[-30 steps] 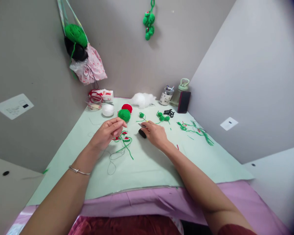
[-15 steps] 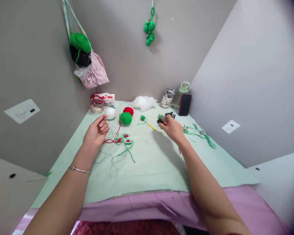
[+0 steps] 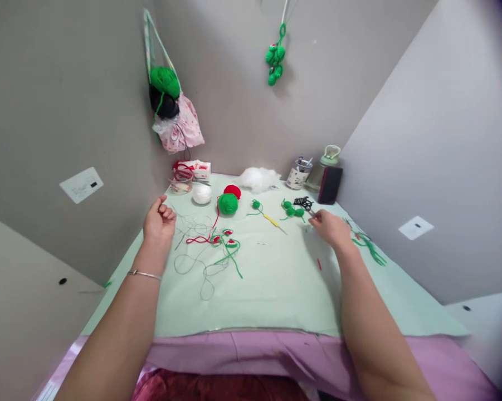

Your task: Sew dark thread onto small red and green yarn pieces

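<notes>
My left hand (image 3: 159, 220) hovers over the left of the table with its fingers curled. Thin grey thread (image 3: 192, 262) lies loosely beside it, and I cannot make out whether any of it is in the fingers. On the right, my right hand (image 3: 328, 225) is closed on a small grey tool (image 3: 312, 213), mostly hidden by the fingers. Just beyond that hand are a black stringy piece (image 3: 303, 203) and several small green crochet balls (image 3: 290, 211). Small red, white and green crochet pieces (image 3: 231, 243) with yarn tails lie between the hands.
A yellow-handled crochet hook (image 3: 271, 220) lies mid-table. Behind are green yarn (image 3: 228, 204), red yarn (image 3: 232, 191), white yarn (image 3: 202, 194), white stuffing (image 3: 259, 179), a pen cup (image 3: 298, 175), a bottle (image 3: 317, 172) and a phone (image 3: 330, 185). Yarn scraps (image 3: 371, 250) lie right.
The view has shifted, so the scene sits further right. My right hand has moved right, uncovering the green crochet balls. My left hand stays raised and curled.
</notes>
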The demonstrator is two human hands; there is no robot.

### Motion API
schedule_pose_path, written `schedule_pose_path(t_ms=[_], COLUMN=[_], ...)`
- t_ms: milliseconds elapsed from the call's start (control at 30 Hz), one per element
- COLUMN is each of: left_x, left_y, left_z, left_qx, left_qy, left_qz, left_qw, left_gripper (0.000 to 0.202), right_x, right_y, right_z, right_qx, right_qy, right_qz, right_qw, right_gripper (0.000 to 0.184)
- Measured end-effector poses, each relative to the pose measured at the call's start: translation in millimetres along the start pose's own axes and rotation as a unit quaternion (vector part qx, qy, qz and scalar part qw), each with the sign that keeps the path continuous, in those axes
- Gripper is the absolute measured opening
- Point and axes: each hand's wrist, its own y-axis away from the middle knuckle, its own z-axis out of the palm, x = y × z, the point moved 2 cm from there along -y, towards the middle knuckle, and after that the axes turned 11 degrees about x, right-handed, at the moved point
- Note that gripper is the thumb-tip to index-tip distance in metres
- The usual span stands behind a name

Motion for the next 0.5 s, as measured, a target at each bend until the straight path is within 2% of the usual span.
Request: schedule_pose_path(t_ms=[100, 200, 333, 433, 500], left_x=[5, 8, 11, 12, 13], left_y=[-4, -6, -4, -1, 2], left_z=[-4.5, -5.1, -3.6, -2.5, -1.5], left_qx=[0.01, 0.003, -0.025, -0.034, -0.034], left_qy=[0.001, -0.018, -0.046, -0.069, -0.085], left_qz=[0.023, 0.052, 0.106, 0.14, 0.164], left_qw=[1.0, 0.998, 0.993, 0.987, 0.982], left_gripper=[0.014, 0.012, 0.015, 0.024, 0.03], right_x=[-23, -67, -156, -228, -275], right_y=[5, 13, 26, 27, 22], right_z=[-3, -8, 0, 19, 34], right_qx=[-0.017, -0.033, -0.136, -0.163, -0.171], right_qy=[-0.036, -0.099, -0.172, -0.19, -0.196], right_qz=[-0.041, -0.079, -0.226, -0.291, -0.308], right_qw=[0.998, 0.991, 0.949, 0.923, 0.915], right_gripper=[0.017, 0.018, 0.021, 0.02, 0.022])
